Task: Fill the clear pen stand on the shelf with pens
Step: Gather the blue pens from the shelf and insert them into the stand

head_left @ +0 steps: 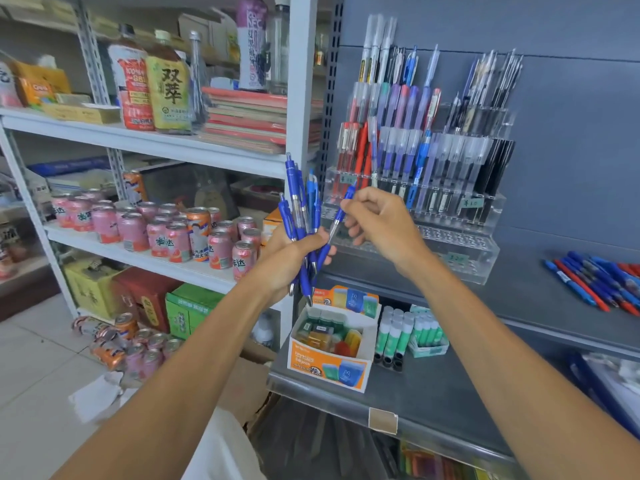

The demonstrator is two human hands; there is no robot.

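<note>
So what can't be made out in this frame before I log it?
Head view only.
- Bunch of blue pens: count unclear; they overlap and the left hand covers their middles.
- Pen stand: slots behind the right hand and its pen are hidden.
- Lower price tag: too blurred to read.
- Loose pens: cut off by the right edge.

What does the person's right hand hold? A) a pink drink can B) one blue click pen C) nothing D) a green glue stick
B: the right hand pinches one blue click pen, beside the bunch of blue pens gripped by the left hand.
</note>
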